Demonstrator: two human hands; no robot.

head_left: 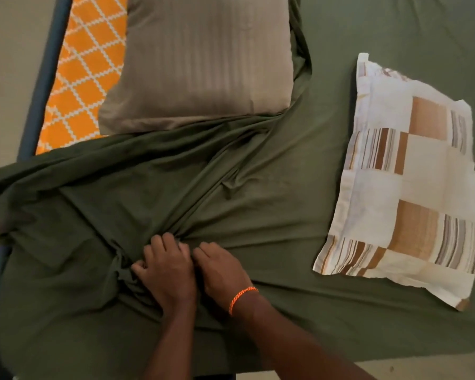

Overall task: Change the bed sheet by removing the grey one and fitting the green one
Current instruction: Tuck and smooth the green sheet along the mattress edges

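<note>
**Both hands bunched into the green sheet near the bed's near edge**

While I look down over the bed, I see the green sheet [258, 187] covering most of the mattress, smooth on the right and heavily creased on the left, where folds fan out from the spot the hands hold. My left hand [166, 270] has its fingers curled into a gathered knot of the green fabric, and my right hand [220, 267] sits touching it, fingers likewise curled down into the same bunch; an orange cord bracelet [242, 298] circles the right wrist.

Around that, a grey-brown pillow [200, 61] lies at the far left, its lower edge resting on the rumpled sheet, which runs under it. Beside it, the orange diamond-patterned mattress [85, 78] is bare where the sheet has not reached, with the dark bed frame [47, 72] along its outer side. A patchwork pillow [406, 176] in cream, tan and stripes lies on the smooth right part, well apart from the hands. Pale floor [8, 50] shows past the frame. I cannot see the grey sheet from here.
</note>
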